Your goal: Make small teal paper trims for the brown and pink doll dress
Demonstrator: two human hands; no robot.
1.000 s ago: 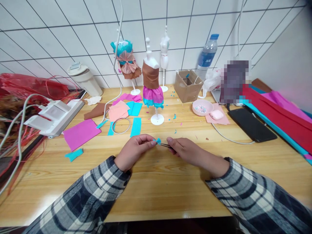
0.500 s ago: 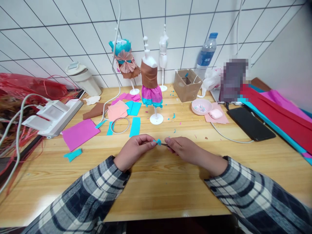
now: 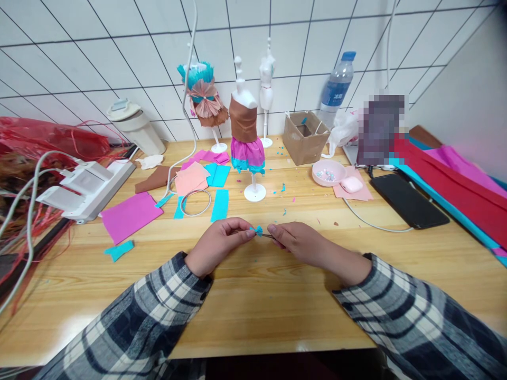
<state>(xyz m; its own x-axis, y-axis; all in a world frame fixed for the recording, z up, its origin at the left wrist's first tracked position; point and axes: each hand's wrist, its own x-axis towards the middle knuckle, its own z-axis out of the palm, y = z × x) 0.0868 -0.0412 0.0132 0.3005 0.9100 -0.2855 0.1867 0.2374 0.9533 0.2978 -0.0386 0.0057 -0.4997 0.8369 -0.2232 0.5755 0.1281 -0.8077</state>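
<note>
My left hand [image 3: 217, 244] is closed in a pinch on the edge of a small gathered piece of turquoise crepe paper [image 3: 259, 230]. From the other side, my right hand [image 3: 295, 240] grips a thin dark metal tool that looks like tweezers [image 3: 266, 235]; its tip meets the crepe paper. Both hands are just above the table, in front of a small mannequin [image 3: 243, 119] on a white stand, dressed in a brown top and a magenta skirt with a turquoise hem. Fingers hide the rest of the tool.
Turquoise, peach, brown and magenta paper sheets [image 3: 130, 216] lie left, with a metal ring [image 3: 195, 203]. Behind stand a decorated mannequin [image 3: 204, 97], a bare one [image 3: 266, 84] and a cardboard box [image 3: 304, 137]. Rightward are a pink bead bowl [image 3: 328, 173], phone [image 3: 410, 200] and bottle [image 3: 336, 87].
The view has shifted very slightly. Both hands keep nearly the same place and hold, with the turquoise crepe paper still between them.
</note>
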